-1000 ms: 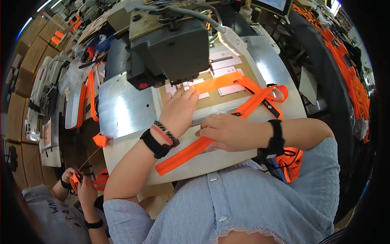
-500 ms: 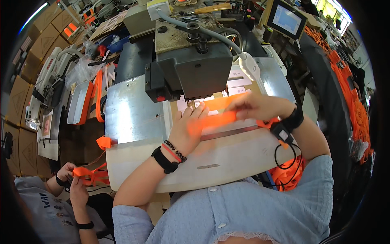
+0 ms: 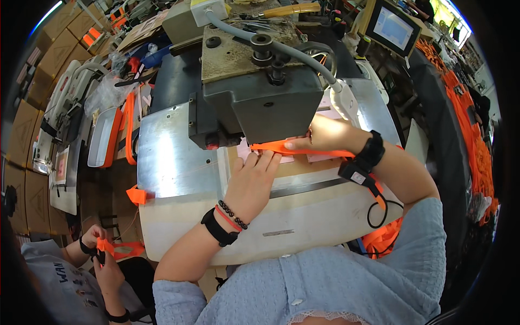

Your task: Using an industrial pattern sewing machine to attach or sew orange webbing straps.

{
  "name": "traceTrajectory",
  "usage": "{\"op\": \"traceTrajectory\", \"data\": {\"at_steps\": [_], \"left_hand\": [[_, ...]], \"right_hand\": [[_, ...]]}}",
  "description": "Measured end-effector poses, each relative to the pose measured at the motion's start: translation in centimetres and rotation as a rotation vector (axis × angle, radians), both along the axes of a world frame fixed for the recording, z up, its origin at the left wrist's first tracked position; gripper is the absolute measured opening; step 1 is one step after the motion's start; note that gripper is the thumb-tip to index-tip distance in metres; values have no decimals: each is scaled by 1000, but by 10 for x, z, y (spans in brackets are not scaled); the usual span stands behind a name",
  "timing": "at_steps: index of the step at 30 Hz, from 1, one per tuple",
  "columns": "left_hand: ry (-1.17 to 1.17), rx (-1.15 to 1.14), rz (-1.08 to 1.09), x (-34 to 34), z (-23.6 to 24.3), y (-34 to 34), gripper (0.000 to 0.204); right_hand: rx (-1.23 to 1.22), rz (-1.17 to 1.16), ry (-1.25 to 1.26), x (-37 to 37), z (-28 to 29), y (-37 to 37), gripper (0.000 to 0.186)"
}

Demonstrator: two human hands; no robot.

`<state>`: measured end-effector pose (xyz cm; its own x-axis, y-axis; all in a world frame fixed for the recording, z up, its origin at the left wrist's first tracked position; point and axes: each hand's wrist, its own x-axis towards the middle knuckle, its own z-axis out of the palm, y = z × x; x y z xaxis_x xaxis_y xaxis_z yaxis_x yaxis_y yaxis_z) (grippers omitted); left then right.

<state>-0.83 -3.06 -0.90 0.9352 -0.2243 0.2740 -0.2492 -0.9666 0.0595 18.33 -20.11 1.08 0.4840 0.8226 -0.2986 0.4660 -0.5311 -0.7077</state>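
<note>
An orange webbing strap runs sideways beneath the dark head of a sewing machine. My left hand lies palm down, its fingers stretched out and the fingertips at the strap's near edge. My right hand is closed on the strap farther right, thumb along it, with the other fingers partly hidden by the machine head. From there the strap trails right, under my wrist. Below it are pale pink template pieces and a tan board on the machine bed.
To the left, a co-worker's hands hold orange strap. An orange-rimmed tray stands beyond the metal bed plate. A screen is at the back right. Orange straps hang over a dark rail. A cable loops beside my right forearm.
My right hand has moved farther back, under the machine head's right side. The strap, blurred and nearer before, now lies farther back as a narrow band. My left hand stays nearly in place.
</note>
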Motion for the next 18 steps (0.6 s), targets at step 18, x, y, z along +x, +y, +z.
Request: {"op": "traceTrajectory", "data": {"at_steps": [18], "left_hand": [[103,5,26,-2,2,-1,42]], "right_hand": [[-2,-1,-64,5,-1,-8,22]]}}
